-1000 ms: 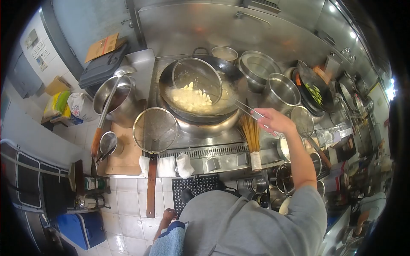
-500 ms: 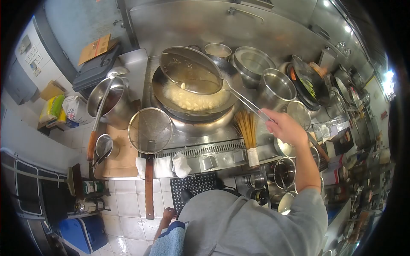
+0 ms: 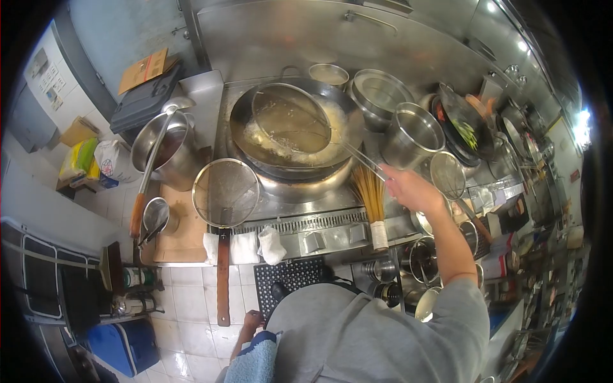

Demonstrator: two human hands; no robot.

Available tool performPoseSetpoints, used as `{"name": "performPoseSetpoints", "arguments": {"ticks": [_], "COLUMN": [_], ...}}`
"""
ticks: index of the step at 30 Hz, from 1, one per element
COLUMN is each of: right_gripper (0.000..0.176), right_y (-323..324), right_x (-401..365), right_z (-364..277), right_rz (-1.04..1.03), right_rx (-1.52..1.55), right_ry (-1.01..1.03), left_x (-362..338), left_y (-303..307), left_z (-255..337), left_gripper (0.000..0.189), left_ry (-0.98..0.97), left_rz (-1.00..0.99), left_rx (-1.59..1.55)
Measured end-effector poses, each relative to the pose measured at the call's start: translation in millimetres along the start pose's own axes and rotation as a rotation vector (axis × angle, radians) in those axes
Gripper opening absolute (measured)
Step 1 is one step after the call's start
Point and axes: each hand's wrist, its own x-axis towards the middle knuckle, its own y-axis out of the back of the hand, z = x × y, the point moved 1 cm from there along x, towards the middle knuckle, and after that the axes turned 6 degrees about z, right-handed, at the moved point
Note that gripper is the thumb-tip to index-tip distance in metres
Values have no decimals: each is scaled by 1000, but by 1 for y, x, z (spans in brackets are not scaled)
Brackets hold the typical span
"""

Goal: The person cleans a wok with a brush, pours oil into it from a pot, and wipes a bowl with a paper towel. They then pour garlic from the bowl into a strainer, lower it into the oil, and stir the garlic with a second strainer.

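My right hand [image 3: 410,187] is closed round the metal handle of a large round wire strainer [image 3: 292,119]. The strainer is tilted inside a big wok [image 3: 246,108], its mesh down at bubbling oil [image 3: 338,118]. Pale pieces of food [image 3: 258,138] show at the strainer's left edge; the mesh covers the rest. Low at my left side, my left hand [image 3: 254,318] has curled fingers, and what they hold, if anything, is hidden. A blue towel [image 3: 254,359] hangs by that forearm. A bamboo brush [image 3: 370,201] stands just left of my right hand.
A second strainer [image 3: 226,191] with a wooden handle lies across the stove's front edge. To the left is a steel pot [image 3: 145,150] with a ladle [image 3: 152,169] across it. Steel pots [image 3: 414,131] and a wok with green vegetables [image 3: 466,131] stand to the right.
My right hand has come down slightly left, and the strainer has dropped from above the wok into the oil, covering the food that showed before. My left hand stays put.
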Motion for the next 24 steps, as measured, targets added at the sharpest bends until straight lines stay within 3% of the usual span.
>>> {"name": "performPoseSetpoints", "arguments": {"ticks": [4,7,11,14,16,18,19,20,24], "right_gripper": [42,40,40,38,35,35,35,36,37], "right_y": [5,10,26,34,9,5,3,4,-11], "right_x": [10,17,30,35,48,54,56,57,69], "right_z": [8,24,32,33,92,94,96,90,99], "right_rz": [43,134,177,161,290,285,213,140,-40], "right_rx": [31,31,18,145,58,101,188,274,564], "right_ry": [-4,-35,-139,-413,-164,-144,-247,-349,-400], "left_x": [-4,-17,-13,-12,-12,-10,-9,-11,-18], "left_y": [-3,-5,-2,-3,-3,0,0,1,0], "left_z": [-5,12,7,5,4,6,8,12,27], "left_gripper": [21,12,19,21,20,19,19,18,15], "left_ry": [-35,95,50,56,53,16,-13,-7,91], "left_rz": [35,100,40,31,27,19,16,37,152], "left_rx": [-34,-26,32,19,-5,21,57,39,-117]}}
